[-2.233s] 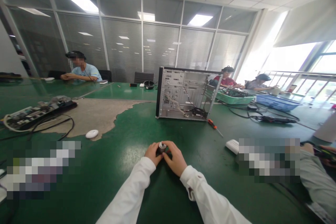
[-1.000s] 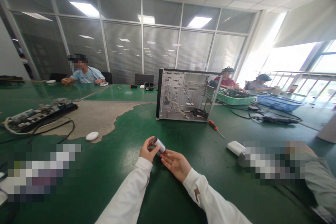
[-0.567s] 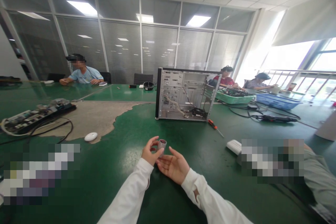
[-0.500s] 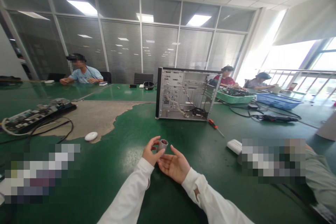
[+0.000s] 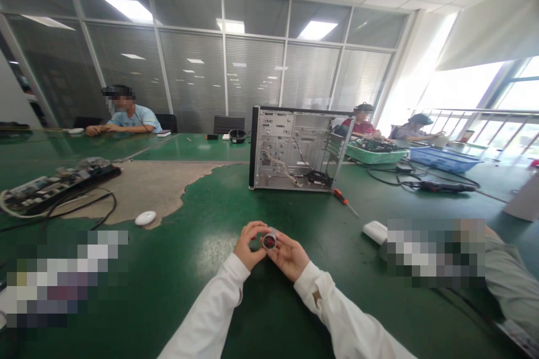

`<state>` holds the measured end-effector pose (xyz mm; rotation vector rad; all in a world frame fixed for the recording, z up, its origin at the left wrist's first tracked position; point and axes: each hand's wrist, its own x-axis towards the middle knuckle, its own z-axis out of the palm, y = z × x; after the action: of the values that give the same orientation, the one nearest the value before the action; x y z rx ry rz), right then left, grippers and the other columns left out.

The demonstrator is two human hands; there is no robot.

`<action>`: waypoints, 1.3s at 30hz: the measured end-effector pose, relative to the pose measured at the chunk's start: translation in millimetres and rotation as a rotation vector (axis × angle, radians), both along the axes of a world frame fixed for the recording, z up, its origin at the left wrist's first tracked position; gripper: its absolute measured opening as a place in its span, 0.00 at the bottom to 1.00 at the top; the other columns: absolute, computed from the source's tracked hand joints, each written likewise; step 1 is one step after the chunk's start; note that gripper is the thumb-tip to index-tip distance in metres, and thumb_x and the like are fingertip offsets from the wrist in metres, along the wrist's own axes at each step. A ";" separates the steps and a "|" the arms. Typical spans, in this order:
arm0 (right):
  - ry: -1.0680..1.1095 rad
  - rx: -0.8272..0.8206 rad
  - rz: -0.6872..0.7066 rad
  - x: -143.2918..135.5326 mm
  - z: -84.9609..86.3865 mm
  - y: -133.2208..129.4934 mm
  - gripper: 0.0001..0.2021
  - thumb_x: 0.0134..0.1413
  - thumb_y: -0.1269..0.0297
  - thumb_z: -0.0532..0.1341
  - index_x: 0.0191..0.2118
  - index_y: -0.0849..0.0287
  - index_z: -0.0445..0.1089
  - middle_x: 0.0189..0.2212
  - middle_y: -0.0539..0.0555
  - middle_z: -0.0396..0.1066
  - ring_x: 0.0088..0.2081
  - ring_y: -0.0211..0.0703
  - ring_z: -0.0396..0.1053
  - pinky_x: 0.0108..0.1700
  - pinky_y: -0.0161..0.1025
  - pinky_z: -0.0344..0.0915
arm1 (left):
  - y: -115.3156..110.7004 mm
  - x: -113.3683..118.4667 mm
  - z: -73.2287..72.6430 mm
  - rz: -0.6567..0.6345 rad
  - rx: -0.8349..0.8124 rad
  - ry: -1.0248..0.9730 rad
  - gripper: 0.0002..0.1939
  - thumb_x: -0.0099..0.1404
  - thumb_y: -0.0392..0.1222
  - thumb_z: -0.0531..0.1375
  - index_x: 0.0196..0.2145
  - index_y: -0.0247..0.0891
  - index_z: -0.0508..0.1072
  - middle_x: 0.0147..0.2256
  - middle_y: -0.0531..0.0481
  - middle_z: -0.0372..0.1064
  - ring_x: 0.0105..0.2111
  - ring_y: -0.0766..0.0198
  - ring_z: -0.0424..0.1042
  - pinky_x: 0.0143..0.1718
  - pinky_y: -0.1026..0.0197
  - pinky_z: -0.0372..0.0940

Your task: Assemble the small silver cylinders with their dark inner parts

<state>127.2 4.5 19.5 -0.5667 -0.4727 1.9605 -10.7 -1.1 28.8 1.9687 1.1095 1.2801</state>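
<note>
A small grey cylinder (image 5: 269, 240), perhaps a little pot, is held above the green table with its round end tilted towards me. Dark and red bits show inside that end, too small to name. My left hand (image 5: 249, 248) is closed on its left side, with finger and thumb curved about it. From the right, my right hand (image 5: 291, 255) grips the same cylinder, its fingers partly beneath. Beyond my hands stands an open computer case (image 5: 295, 148), with cables inside. An orange-handled screwdriver (image 5: 342, 198) lies by the case's right corner.
On the left, a power strip (image 5: 63, 185) with cables lies near a white oval object (image 5: 145, 218). Green (image 5: 379, 156) and blue baskets (image 5: 446, 161) stand at the right. A co-worker's sleeve (image 5: 505, 275) is close by on the right. Several people sit around the table.
The cylinder has moved slightly right and tipped, so its end faces me more. My right hand, apart from it before, has closed on it. The view has shifted a little.
</note>
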 end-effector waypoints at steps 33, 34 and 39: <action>-1.009 1.041 -0.410 -8.3 6.0 -15.8 0.15 0.40 0.73 0.56 0.38 0.52 0.66 0.41 0.54 0.60 0.45 0.45 0.57 0.49 0.43 0.55 | 13.0 -6.4 -28.3 0.214 0.015 0.152 0.17 0.39 0.30 0.57 0.30 0.38 0.63 0.30 0.52 0.63 0.33 0.61 0.63 0.37 0.59 0.58; -1.001 1.030 -0.410 -9.0 5.4 -14.9 0.15 0.40 0.72 0.57 0.38 0.52 0.66 0.41 0.54 0.60 0.45 0.45 0.57 0.48 0.42 0.55 | 13.2 -6.7 -29.1 0.226 0.014 0.156 0.16 0.39 0.30 0.57 0.30 0.38 0.64 0.30 0.52 0.64 0.33 0.61 0.63 0.37 0.59 0.58; -0.988 0.958 -0.355 -10.0 -0.3 -8.8 0.15 0.39 0.72 0.57 0.37 0.52 0.67 0.39 0.54 0.61 0.42 0.45 0.59 0.48 0.42 0.55 | 14.8 -7.6 -31.4 0.244 -0.009 0.198 0.15 0.41 0.32 0.58 0.31 0.38 0.67 0.31 0.50 0.66 0.34 0.59 0.64 0.38 0.59 0.58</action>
<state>117.1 -4.3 19.2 -0.8543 -1.6578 0.8154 -18.4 13.7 -2.7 2.0352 1.4874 1.2149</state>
